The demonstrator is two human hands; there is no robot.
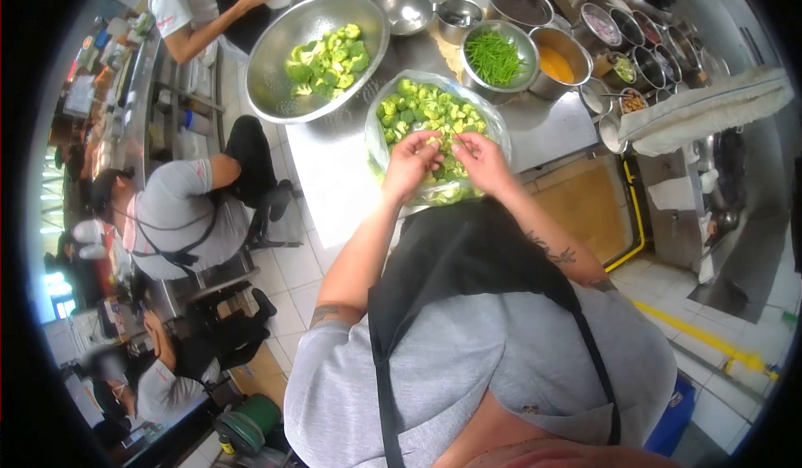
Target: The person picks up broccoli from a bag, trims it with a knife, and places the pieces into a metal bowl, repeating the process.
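The left forearm (368, 238) and right forearm (535, 219) reach forward, slanting inward from bent elbows. The left hand (411, 165) is curled, fingers drawn in toward the thumb; the right hand (484, 163), just beside it, brings thumb and forefinger together. Dark tattoos (550, 249) mark the right forearm; another shows near the left elbow.

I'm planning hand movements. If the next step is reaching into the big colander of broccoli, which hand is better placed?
Probably the left hand. It is over the bag of broccoli, on the side nearer the colander; the right hand is farther across, nearer the bowl of greens.
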